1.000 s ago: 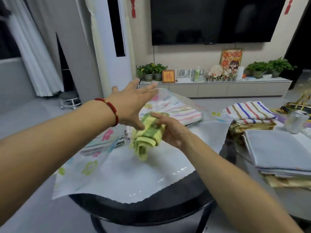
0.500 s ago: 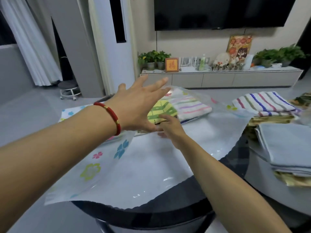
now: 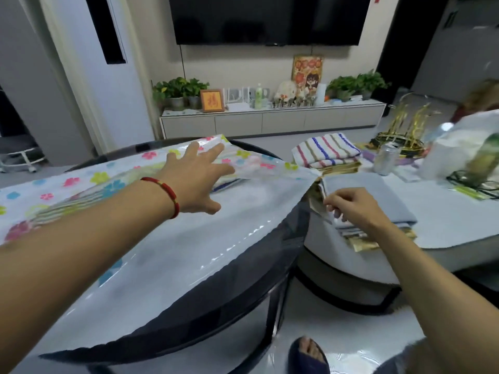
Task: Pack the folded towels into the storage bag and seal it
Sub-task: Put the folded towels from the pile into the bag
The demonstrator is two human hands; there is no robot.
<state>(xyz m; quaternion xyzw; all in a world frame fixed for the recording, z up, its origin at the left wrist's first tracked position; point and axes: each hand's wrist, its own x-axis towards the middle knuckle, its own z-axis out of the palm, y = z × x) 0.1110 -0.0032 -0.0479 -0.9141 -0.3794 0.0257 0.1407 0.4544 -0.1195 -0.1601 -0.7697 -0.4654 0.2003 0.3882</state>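
Plastic storage bag (image 3: 162,238), striped towel (image 3: 326,150), can (image 3: 386,161)

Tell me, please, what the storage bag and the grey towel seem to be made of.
The bag looks like thin, glossy plastic film: it is see-through, shows bright reflections and wrinkles, and has printed flowers on its upper layer. The grey towel looks like soft matte cloth, perhaps cotton or microfibre; it reflects no light and lies in soft folds. The exact fibre cannot be told.

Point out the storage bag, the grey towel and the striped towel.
storage bag (image 3: 189,238), head view, clear near flap.
grey towel (image 3: 378,190), head view, top face.
striped towel (image 3: 328,148), head view, top fold.
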